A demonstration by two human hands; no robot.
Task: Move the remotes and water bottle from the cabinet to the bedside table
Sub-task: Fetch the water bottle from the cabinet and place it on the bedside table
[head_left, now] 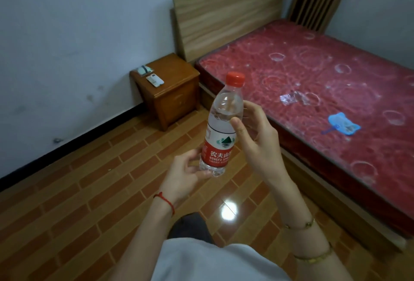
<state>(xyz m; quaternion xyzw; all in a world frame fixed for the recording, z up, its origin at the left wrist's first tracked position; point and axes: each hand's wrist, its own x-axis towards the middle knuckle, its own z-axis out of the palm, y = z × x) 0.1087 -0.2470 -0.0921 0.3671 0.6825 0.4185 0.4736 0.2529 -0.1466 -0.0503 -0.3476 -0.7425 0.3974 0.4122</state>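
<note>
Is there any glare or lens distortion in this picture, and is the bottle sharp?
Head view: a white glare spot on the floor tiles; the wide lens bends the wall and bed edges; the bottle, held by both hands, is sharp enough to read its label.

We have a single view here, a wide-angle camera worn on the person's head, and we look forward and down across the room. Closest to us, at the bottom edge, sits the person's own torso, with both forearms reaching up into mid-frame. Beyond them we look down on the tiled floor (pixel 94 191), near and steeply angled. Farther off, upper centre, we see the bedside counter (pixel 167 83) against the wall, and the bed (pixel 313 74) runs away to our right. Straight lines bow toward the edges.
</note>
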